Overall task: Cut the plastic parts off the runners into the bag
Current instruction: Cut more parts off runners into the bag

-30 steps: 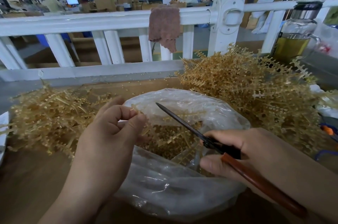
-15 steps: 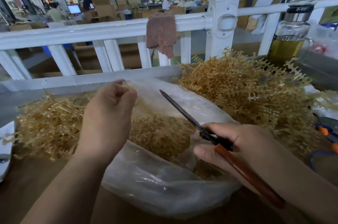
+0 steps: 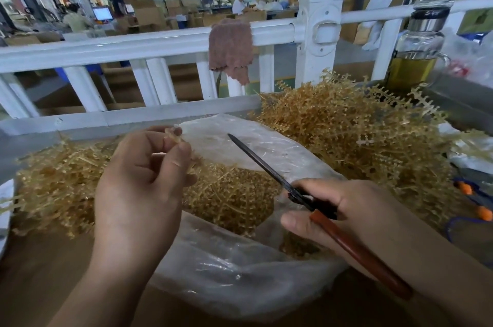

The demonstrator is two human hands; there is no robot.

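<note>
The left hand (image 3: 141, 188) has lifted away from the scissors (image 3: 266, 170) and rolled palm-inward. A second ago it held a runner low beside the blade. Now its thumb and forefinger pinch only a short stub of runner (image 3: 173, 135) at the top of the hand, with the other fingers loosely curled beneath. The right hand (image 3: 354, 220) has hardly moved and stays wrapped round the red-brown handle. The blades lie together as one dark line that points up and across toward the left fingertips, yet stands apart from the stub. This probably means one runner is about done: the stub is either up for a last snip or ready to be thrown aside. Below and between both hands the clear bag (image 3: 240, 273) lies open, with cut parts (image 3: 234, 196) heaped inside just under the blade. A tall pile of uncut runners (image 3: 346, 140) sits beyond the right hand, so much of the job remains. A flatter heap of strands (image 3: 53, 180) lies outward of the left hand, and it looks like stripped waste, though I cannot be sure. The stub is blurred and half hidden by the fingers, so whether any part still clings to it cannot be told. The right palm covers the second scissor handle, and the left wrist hides the bag's near-left rim.
</note>
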